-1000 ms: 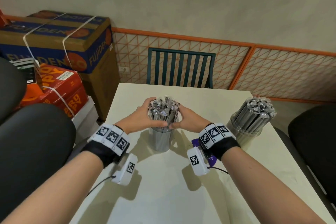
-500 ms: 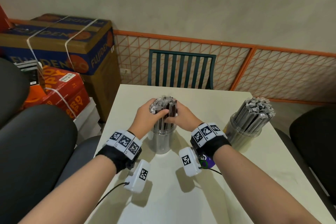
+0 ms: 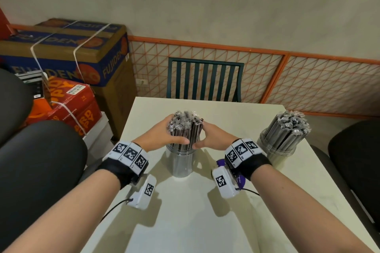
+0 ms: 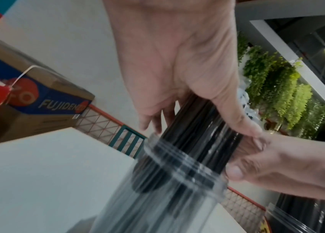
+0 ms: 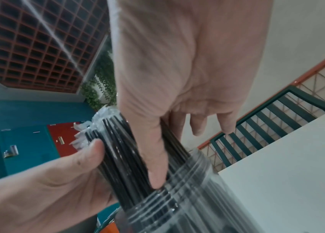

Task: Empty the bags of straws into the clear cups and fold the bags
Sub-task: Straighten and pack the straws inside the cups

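A bundle of black wrapped straws (image 3: 186,128) stands upright in a clear cup (image 3: 182,163) at the middle of the table. My left hand (image 3: 162,133) wraps the bundle from the left, just above the cup's rim. My right hand (image 3: 213,138) wraps it from the right, and the two thumbs nearly meet in front. The left wrist view shows my left hand (image 4: 177,71) with its thumb on the straws (image 4: 203,134) above the cup (image 4: 177,181). In the right wrist view my right hand (image 5: 177,78) grips the straws (image 5: 121,149) over the cup (image 5: 187,189).
A second clear cup (image 3: 276,151) full of straws (image 3: 292,126) stands near the table's right edge. Something purple (image 3: 241,181) lies under my right wrist. A green chair (image 3: 204,82) is beyond the far edge, black chairs flank both sides, and stacked boxes (image 3: 67,53) sit to the left.
The straw tops, fanned out wide a second ago, are now gathered into a tighter bundle between my hands. Both hands stay around it above the cup.
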